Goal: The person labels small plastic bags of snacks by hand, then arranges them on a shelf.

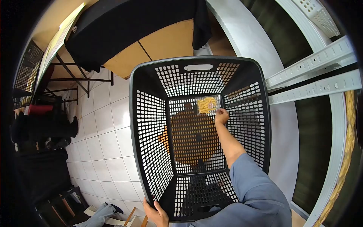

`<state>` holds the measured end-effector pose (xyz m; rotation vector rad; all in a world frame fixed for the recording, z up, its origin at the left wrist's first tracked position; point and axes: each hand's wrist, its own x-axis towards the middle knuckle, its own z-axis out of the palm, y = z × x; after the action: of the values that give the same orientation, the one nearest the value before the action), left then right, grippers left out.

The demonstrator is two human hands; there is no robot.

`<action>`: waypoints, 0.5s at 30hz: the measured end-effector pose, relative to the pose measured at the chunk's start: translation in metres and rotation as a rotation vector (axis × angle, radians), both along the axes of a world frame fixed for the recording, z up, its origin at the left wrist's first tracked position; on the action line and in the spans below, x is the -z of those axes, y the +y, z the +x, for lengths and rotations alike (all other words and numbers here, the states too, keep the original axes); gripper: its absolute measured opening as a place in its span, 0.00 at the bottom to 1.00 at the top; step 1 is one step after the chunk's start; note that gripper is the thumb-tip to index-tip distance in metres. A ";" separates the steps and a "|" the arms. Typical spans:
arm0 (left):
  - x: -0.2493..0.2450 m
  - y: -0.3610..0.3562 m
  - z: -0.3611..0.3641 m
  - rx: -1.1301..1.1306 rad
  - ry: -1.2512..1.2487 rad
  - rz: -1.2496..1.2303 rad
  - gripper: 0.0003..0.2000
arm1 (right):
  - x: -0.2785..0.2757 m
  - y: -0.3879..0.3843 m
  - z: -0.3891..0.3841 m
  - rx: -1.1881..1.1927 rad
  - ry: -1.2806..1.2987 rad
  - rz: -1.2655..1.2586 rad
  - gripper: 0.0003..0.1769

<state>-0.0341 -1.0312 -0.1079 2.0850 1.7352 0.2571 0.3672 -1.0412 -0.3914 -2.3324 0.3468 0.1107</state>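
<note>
A large black plastic basket (200, 58) with perforated walls and handle slots fills the middle of the view. Inside, at the far right of its floor, is a clear plastic packet (206, 105) of yellow stick-shaped pieces with a small round label. My right hand (222, 115) reaches down into the basket, its fingers pinching the packet's right edge. My left hand (155, 215) grips the basket's near left rim, thumb inside and fingers along the outside. Through the floor holes a brown and orange shape shows beneath the basket.
White floor tiles (113, 142) stretch to the left. At the back stands a table with a black cloth (140, 26) and tan panels. White perforated metal shelf posts (314, 90) rise close on the right. A person's dark clothing (41, 128) shows at far left.
</note>
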 end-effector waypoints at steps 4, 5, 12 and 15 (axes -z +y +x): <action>-0.002 -0.001 0.001 0.025 -0.117 0.056 0.21 | -0.039 0.010 -0.020 -0.147 -0.214 0.594 0.05; -0.005 0.000 0.003 0.031 -0.178 0.084 0.21 | -0.056 0.010 -0.025 -0.211 -0.183 0.646 0.06; -0.003 -0.001 -0.009 0.189 -0.186 0.280 0.25 | -0.286 -0.061 -0.094 -0.465 -0.222 1.023 0.08; -0.039 -0.024 0.011 0.418 -0.329 0.256 0.24 | -0.373 -0.145 -0.139 -0.649 -0.269 0.993 0.08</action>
<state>-0.0234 -1.0557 -0.0687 2.3619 1.0957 0.6777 0.2277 -1.1859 -0.0183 -1.3574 -0.5161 0.2179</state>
